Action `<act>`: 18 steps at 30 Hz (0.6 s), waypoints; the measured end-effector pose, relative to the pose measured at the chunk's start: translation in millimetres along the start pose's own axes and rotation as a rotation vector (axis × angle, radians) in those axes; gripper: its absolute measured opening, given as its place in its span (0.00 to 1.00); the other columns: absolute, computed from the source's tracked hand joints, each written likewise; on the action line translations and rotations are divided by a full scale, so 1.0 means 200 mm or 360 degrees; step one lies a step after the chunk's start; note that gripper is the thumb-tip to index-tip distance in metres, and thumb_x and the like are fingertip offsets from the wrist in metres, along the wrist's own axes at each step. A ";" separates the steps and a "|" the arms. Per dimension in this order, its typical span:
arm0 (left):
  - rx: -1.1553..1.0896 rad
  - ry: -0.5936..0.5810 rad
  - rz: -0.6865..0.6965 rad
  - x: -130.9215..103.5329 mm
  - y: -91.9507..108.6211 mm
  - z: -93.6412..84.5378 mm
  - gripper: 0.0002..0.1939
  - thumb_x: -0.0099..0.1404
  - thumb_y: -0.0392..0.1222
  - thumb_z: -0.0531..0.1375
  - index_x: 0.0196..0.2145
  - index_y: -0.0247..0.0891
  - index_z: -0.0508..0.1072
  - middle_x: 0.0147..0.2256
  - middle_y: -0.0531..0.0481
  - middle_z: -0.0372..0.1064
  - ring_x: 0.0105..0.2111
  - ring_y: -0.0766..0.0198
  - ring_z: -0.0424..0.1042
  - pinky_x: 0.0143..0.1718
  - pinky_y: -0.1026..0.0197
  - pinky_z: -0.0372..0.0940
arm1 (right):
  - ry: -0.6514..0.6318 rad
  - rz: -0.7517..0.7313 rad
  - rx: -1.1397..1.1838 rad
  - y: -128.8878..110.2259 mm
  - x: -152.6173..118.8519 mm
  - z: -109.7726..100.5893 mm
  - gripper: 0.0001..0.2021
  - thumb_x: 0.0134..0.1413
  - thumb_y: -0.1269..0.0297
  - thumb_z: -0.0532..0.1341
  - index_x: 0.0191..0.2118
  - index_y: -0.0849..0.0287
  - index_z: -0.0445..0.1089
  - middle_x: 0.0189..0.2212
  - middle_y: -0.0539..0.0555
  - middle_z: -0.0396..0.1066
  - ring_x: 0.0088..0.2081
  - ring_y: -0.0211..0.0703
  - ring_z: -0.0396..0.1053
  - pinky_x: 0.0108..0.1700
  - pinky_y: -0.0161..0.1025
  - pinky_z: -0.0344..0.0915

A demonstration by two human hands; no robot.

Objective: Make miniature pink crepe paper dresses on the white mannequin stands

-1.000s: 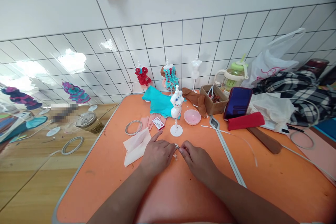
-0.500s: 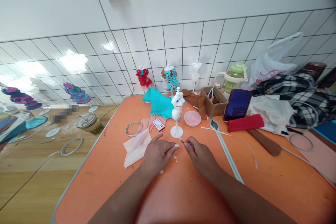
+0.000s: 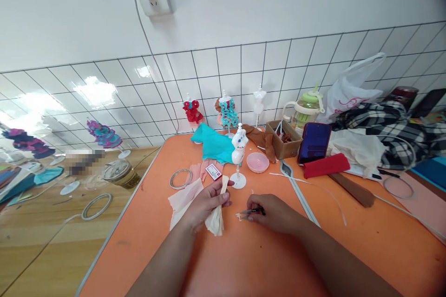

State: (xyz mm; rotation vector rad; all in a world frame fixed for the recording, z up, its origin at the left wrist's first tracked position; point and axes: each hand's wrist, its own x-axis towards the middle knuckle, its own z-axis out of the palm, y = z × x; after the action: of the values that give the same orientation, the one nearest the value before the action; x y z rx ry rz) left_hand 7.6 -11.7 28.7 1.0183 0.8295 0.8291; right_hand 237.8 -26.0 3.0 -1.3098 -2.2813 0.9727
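Pinched in my left hand (image 3: pixel 204 205) is a folded cream fabric strip (image 3: pixel 216 223); its upper end sticks up past the fingers and its layered lower end fans out below. My right hand (image 3: pixel 277 213) is closed around small scissors (image 3: pixel 258 211) with dark handles. Their blades point left, at small cream scraps (image 3: pixel 239 216) on the orange table (image 3: pixel 240 260). Just beyond my hands stands a small white dress-form stand (image 3: pixel 239 154) with blue and red specks. Under and beside my left wrist lies a pale pink cloth (image 3: pixel 184 199).
A pink dish (image 3: pixel 258 162), turquoise cloth (image 3: pixel 218 144) and tape roll (image 3: pixel 180 178) lie beyond my hands. Dressed mini forms (image 3: pixel 228 112) line the tiled wall. At right are a cardboard box (image 3: pixel 284 144), a propped phone (image 3: pixel 314 143), a red cloth roll (image 3: pixel 326 165) and a zipper (image 3: pixel 302 199).
My hands have moved apart. The left has turned, showing the cream strip hanging down; the right has come lower, with the scissors beside the scraps. The view has tilted up slightly.
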 end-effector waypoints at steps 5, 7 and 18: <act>0.0026 0.0079 -0.0016 0.00 0.01 0.00 0.25 0.60 0.51 0.61 0.53 0.41 0.68 0.33 0.47 0.68 0.34 0.62 0.69 0.37 0.59 0.64 | 0.0435 -0.0102 -0.0241 0.08 0.06 0.00 0.11 0.58 0.67 0.55 0.45 0.54 0.72 0.44 0.55 0.70 0.47 0.44 0.65 0.49 0.41 0.61; 0.0013 0.0107 -0.0048 0.00 0.02 -0.01 0.27 0.60 0.52 0.60 0.56 0.43 0.64 0.36 0.46 0.69 0.35 0.60 0.70 0.33 0.60 0.64 | 0.0458 -0.0128 -0.0407 0.14 0.08 0.01 0.16 0.58 0.71 0.54 0.50 0.53 0.70 0.49 0.55 0.69 0.49 0.45 0.63 0.51 0.43 0.60; -0.0127 0.0491 0.0149 -0.02 0.06 -0.09 0.17 0.59 0.48 0.62 0.43 0.38 0.68 0.35 0.48 0.73 0.33 0.62 0.73 0.34 0.61 0.67 | 0.0207 -0.0276 -0.0402 -0.01 0.11 0.15 0.13 0.63 0.64 0.51 0.47 0.53 0.71 0.38 0.52 0.73 0.41 0.39 0.68 0.44 0.34 0.61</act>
State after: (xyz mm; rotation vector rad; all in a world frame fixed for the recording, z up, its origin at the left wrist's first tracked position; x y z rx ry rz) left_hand -11.4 -5.2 35.8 0.8755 1.0060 1.1093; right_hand 207.4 -20.6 -17.4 -1.2040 -2.4258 0.5400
